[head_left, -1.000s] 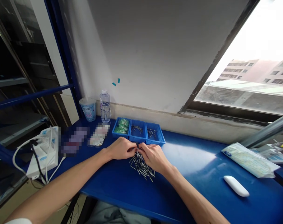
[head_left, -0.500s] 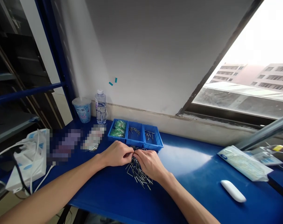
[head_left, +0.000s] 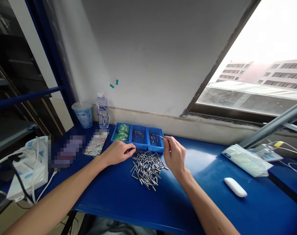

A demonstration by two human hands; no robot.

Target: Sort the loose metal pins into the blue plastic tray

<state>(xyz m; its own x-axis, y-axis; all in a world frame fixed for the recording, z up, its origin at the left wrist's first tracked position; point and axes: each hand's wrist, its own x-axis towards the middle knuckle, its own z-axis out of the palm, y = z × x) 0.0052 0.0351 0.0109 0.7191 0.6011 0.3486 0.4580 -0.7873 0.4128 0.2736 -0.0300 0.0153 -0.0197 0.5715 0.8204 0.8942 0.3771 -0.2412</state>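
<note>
A heap of slim silvery metal pins (head_left: 146,171) lies on the blue table before three joined blue bins. My right hand (head_left: 174,153) pinches a thin metal pin (head_left: 159,136), its end over the right bin (head_left: 160,149), which holds several loose pins. At the heap's left edge, my left hand (head_left: 117,152) is closed, thumb against forefinger; whatever is between them cannot be made out. Some pins lie in the middle bin (head_left: 140,146). Green-and-white packets (head_left: 122,132) fill the left bin (head_left: 112,138).
A lidded cup (head_left: 83,116) and a water bottle (head_left: 102,112) stand at the back left. Beside them are a patterned packet (head_left: 96,147) and a power strip (head_left: 32,173) with cables. A tissue pack (head_left: 247,160) and a white rounded case (head_left: 235,187) lie to the right.
My hands were together over the heap and are now apart. The right hand has moved right and up to the right bin with a pin; the left moved slightly left. The view shifted slightly.
</note>
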